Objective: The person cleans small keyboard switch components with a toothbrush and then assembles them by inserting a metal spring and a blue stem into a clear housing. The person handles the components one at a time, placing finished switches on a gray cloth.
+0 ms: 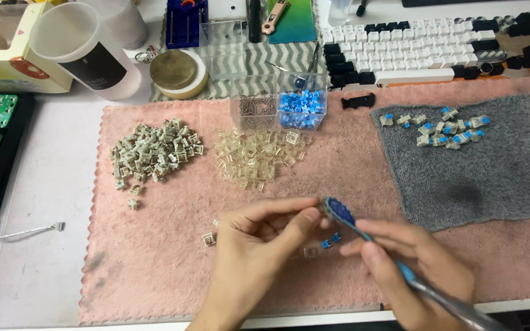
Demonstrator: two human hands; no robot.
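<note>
carefully, the left hand (pixel 249 245) is pinching a tiny switch part (pixel 311 214) while the right hand (pixel 409 270) is gripping a toothbrush (pixel 340 213).
a hard stroke risks flicking it into the loose pieces (pixel 331 240) below.

The scene is lit brightly and evenly from overhead; colours are rendered slightly washed. Only soft, short shadows are cast under the left hand (pixel 249 257) and right hand (pixel 412 266) on the pink towel (pixel 154 245). Mild glare is seen on the clear plastic boxes (pixel 277 101) and white cup (pixel 87 49). Small parts are resolved softly, with compression smear. The blue brush (pixel 341 214) is slightly motion-blurred. Slight bending is noted at the frame edges.
</note>
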